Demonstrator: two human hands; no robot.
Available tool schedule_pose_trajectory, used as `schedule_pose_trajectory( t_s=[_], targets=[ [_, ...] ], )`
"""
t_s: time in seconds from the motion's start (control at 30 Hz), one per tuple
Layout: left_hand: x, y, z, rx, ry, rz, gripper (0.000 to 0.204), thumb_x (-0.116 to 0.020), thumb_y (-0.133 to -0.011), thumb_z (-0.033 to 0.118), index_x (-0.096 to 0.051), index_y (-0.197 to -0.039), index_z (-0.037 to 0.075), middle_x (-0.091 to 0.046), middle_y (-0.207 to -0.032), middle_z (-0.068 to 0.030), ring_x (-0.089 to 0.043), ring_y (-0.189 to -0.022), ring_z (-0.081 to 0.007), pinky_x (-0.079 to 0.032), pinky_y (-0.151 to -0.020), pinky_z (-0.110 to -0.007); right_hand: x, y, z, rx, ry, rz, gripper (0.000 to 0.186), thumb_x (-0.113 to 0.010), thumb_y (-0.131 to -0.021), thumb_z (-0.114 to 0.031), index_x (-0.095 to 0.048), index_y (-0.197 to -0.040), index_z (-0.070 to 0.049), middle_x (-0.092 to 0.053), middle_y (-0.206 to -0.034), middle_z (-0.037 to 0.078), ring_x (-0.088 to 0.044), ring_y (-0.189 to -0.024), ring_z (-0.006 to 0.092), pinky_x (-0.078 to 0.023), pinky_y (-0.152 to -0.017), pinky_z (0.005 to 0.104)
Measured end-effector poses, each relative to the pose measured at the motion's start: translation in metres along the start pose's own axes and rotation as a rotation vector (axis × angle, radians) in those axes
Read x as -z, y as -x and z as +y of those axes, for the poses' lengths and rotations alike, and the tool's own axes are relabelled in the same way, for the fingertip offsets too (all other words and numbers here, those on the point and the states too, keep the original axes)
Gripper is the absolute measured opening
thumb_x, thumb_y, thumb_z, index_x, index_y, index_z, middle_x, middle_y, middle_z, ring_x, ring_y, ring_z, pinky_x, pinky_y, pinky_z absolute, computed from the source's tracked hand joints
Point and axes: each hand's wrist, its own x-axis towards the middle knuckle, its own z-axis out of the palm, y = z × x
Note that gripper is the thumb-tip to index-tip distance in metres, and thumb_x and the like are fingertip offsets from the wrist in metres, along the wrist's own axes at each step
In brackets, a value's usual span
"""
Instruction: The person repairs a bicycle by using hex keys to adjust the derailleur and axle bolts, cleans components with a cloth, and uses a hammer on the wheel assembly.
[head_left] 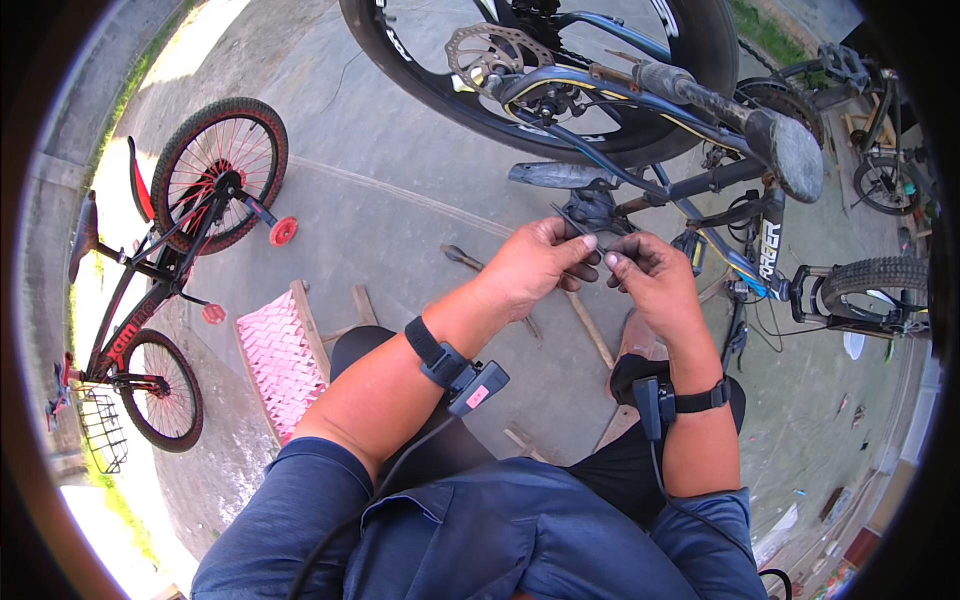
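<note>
My left hand [548, 265] and my right hand [652, 280] meet in front of me, fingertips dark with grime. Between the left thumb and fingers is a thin dark rod-like piece [572, 222], slanting up to the left. Its kind is too small to tell. The right thumb and fingers pinch together close beside it; whatever they grip is hidden. Just beyond my hands rests a bicycle, its large black wheel [420, 95] bearing a disc brake rotor [495, 58]. Its blue and yellow frame [590, 85] runs off to the right.
A black and red bicycle [150, 270] with a small red training wheel [283, 231] stands at left. Near my knee is a stool with a pink woven seat [280, 350]. A wooden handle [592, 330] lies on the concrete floor [370, 230]. More bicycles [885, 180] are at far right.
</note>
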Motion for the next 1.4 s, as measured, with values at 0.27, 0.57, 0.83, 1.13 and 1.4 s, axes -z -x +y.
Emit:
schedule_pose_trajectory(
  t_s=[0.27, 0.57, 0.83, 1.13, 1.4],
  targets=[
    [0.007, -0.009, 0.005, -0.125, 0.027, 0.092, 0.02, -0.056, -0.095, 0.019, -0.05, -0.102, 0.001, -0.064, -0.096, -0.0094, -0.067, -0.082, -0.0179, -0.052, -0.063, -0.026, -0.008, -0.002, 0.003, 0.203, 0.104, 0.15, 0.031, -0.069, -0.081, -0.003, -0.059, -0.109, 0.002, -0.063, -0.102, 0.008, -0.061, -0.084, 0.0135, -0.05, -0.071, 0.026],
    [0.007, -0.006, 0.008, -0.137, -0.006, 0.064, 0.021, -0.055, -0.095, 0.018, -0.048, -0.102, 0.0, -0.065, -0.098, -0.0139, -0.069, -0.084, -0.0223, -0.054, -0.064, -0.027, -0.003, -0.004, -0.004, 0.038, -0.086, 0.087, 0.025, -0.062, -0.089, -0.011, -0.059, -0.112, 0.0, -0.065, -0.095, 0.006, -0.064, -0.073, 0.0121, -0.048, -0.063, 0.0241],
    [0.006, -0.007, -0.001, -0.164, -0.15, 0.095, 0.023, -0.061, -0.091, 0.017, -0.051, -0.1, -0.002, -0.065, -0.095, -0.0137, -0.068, -0.077, -0.0211, -0.053, -0.06, -0.029, -0.003, -0.007, 0.004, 0.048, -0.15, 0.108, 0.016, -0.06, -0.091, -0.011, -0.061, -0.102, 0.0, -0.064, -0.084, 0.004, -0.064, -0.068, 0.013, -0.048, -0.058, 0.0225],
    [-0.001, 0.003, -0.014, -0.853, -1.153, 0.111, 0.024, -0.071, -0.076, 0.011, -0.059, -0.096, 0.005, -0.053, -0.082, -0.0127, -0.058, -0.071, -0.0353, -0.046, -0.062, -0.043, 0.0, -0.009, 0.003, 0.052, -0.114, 0.073, 0.015, -0.061, -0.091, -0.01, -0.061, -0.099, 0.002, -0.064, -0.081, 0.005, -0.063, -0.067, 0.0114, -0.048, -0.058, 0.0223],
    [-0.001, -0.006, -0.009, -0.513, -0.818, 0.143, 0.019, -0.06, -0.091, 0.02, -0.059, -0.088, 0.002, -0.063, -0.079, -0.0118, -0.062, -0.068, -0.0229, -0.047, -0.06, -0.034, 0.001, -0.009, 0.0, 0.068, -0.165, 0.11, 0.022, -0.062, -0.09, -0.013, -0.061, -0.108, 0.0, -0.065, -0.089, 0.005, -0.063, -0.07, 0.0106, -0.046, -0.058, 0.0221]
  ],
)
